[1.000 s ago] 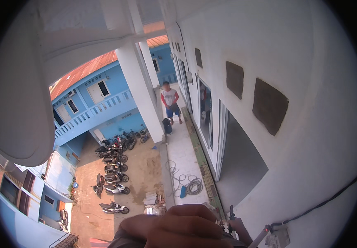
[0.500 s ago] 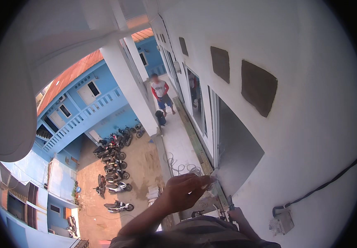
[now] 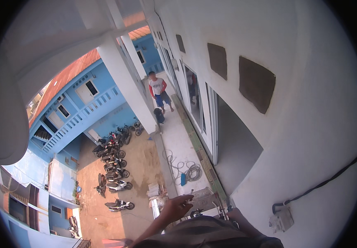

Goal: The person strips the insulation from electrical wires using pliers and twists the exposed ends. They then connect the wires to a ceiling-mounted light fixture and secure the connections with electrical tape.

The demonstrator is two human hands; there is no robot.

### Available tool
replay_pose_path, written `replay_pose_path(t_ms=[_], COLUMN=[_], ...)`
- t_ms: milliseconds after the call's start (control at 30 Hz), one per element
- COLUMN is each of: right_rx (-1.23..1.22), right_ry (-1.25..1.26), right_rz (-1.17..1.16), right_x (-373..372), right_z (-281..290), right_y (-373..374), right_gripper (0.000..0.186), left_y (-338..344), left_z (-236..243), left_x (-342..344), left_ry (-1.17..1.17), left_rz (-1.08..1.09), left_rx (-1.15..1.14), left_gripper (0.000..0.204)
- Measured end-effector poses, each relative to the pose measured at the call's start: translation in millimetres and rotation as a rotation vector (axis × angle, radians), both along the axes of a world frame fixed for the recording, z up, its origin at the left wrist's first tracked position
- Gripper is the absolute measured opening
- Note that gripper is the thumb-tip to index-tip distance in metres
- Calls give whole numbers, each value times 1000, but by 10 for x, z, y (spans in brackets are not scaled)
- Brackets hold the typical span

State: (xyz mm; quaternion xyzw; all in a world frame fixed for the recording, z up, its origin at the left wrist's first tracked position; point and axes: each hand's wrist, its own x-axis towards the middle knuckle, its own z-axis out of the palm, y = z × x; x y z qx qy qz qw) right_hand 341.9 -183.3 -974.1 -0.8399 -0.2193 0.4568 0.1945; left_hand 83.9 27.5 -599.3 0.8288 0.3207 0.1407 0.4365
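Note:
My left hand [image 3: 177,206] is at the lower middle, fingers bent around a thin white stick, apparently a cigarette [image 3: 188,196]. My right hand [image 3: 233,214], lower right, is closed on something dark and upright that I cannot make out, beside the white wall [image 3: 298,177]. Both hands are just beyond my dark clothing [image 3: 199,233]. Below them are a walkway with coiled hose [image 3: 193,175], a blue object [image 3: 183,179] and a long green plank-like piece [image 3: 201,153] along the wall.
A person [image 3: 157,89] stands on the walkway by a dark bag [image 3: 159,115] and white pillar [image 3: 133,91]. Left, far below, parked motorbikes [image 3: 118,173] fill part of a courtyard beside a blue building [image 3: 71,107]. On the right wall are a doorway [image 3: 232,157] and a cable box [image 3: 281,219].
My left hand rose from the bottom edge half a second ago, then moved down and left with the white stick. My view has shifted, so the scene sits further left.

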Motion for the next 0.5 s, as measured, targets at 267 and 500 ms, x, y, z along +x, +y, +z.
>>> replay_pose_path(t_ms=[267, 500], right_rx=[-3, -3], right_ry=[46, 7], right_rz=[75, 103], right_x=[-73, -15], right_z=[303, -266], right_y=[53, 142], right_gripper=[43, 44], left_y=[-100, -56], left_z=[-80, -108], left_x=[101, 158], left_ry=[65, 223], left_rz=[-67, -106], left_rx=[15, -49], left_gripper=[39, 42])
